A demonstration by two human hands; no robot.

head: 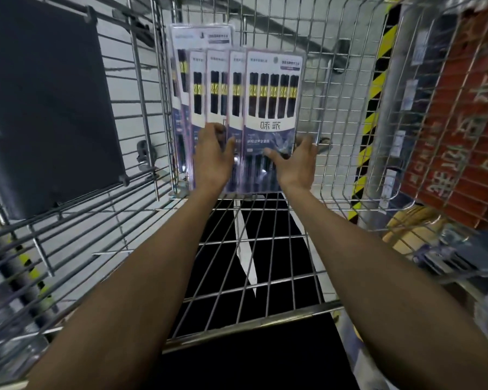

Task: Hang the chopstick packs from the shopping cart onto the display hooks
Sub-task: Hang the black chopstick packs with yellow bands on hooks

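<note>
Several chopstick packs [272, 108] stand upright in a row at the far end of the wire shopping cart [347, 114], leaning against its left side. Each pack is white and purple with black chopsticks banded in yellow. My left hand [212, 157] reaches into the row, fingers curled between the middle packs. My right hand [295, 161] lies on the front pack's lower part, thumb across its face and fingers round its right edge. No display hooks show in this view.
The cart's wire floor [251, 249] lies under my forearms. A dark panel [48, 108] stands outside the cart on the left. At the right are a yellow-black striped post [378, 88] and a red sign [459, 130] behind the wire.
</note>
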